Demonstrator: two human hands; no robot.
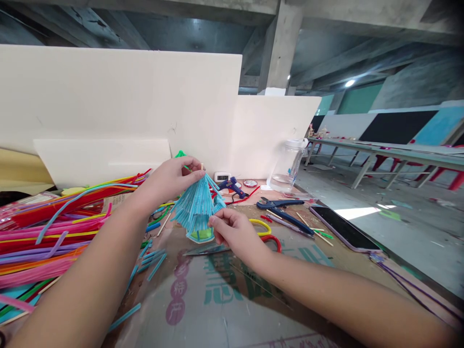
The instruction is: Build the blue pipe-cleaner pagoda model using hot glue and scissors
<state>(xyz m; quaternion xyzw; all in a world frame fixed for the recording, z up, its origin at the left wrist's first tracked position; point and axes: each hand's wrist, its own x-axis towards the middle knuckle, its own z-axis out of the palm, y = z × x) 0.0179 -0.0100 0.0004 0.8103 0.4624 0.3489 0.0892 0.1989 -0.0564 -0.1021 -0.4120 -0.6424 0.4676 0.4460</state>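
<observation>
A light-blue cone (195, 200) of pipe-cleaner pieces stands upright at the middle of the work table, a wooden stick tip showing at its top. My left hand (183, 174) is closed around the cone's peak from the left. At the lower right edge of the cone, my right hand (232, 229) is pinched, its fingertips against the blue strips; whatever lies between them is hidden. A yellow-green part (201, 234) shows beneath the cone. Scissors (270, 237) with red and yellow handles lie partly behind and under my right hand.
Bundles of coloured pipe cleaners (47, 241) cover the left side. Short blue pieces (150, 261) lie near the cone. Behind are a glue gun (234, 186), a small digital timer (222, 177) and a plastic jug (286, 166). Pliers (284, 210) and a phone (344, 228) lie right.
</observation>
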